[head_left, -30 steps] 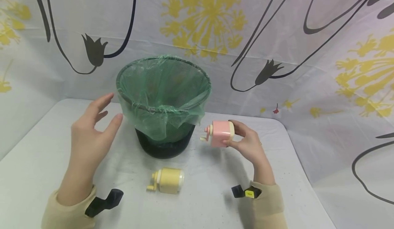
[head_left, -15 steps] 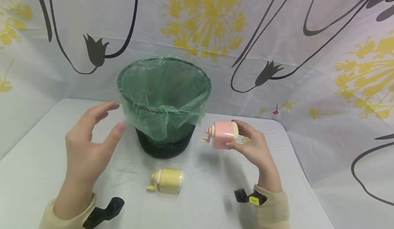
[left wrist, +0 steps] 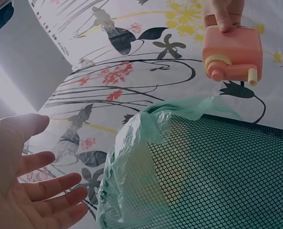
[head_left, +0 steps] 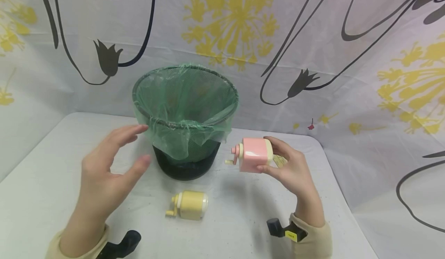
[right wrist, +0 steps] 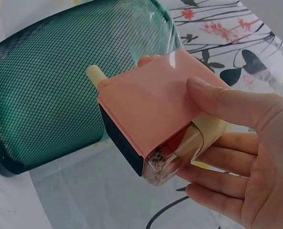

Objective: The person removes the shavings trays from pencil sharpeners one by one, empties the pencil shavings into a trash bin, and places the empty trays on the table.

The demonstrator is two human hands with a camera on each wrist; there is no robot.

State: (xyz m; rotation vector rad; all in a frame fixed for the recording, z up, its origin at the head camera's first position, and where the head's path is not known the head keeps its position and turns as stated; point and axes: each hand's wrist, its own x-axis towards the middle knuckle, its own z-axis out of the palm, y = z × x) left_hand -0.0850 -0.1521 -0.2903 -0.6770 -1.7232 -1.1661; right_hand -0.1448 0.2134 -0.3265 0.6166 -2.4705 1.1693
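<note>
The left hand is holding its gently bent left fingers well apart from the left thumb, the left wrist lying behind them, while the right hand is gripping, its right thumb opposing the curled right fingers and its right wrist extending behind both.

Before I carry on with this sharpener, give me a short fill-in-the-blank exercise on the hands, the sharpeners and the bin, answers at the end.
1. The held sharpener, gripped by the right hand, has a body coloured ____.
2. The left hand is holding ____.
3. In the head view, the yellow sharpener on the table has its crank on the picture's ____ side of its body.
4. The bag lining the mesh bin is coloured ____.

Missing words: pink; nothing; left; green.
</note>
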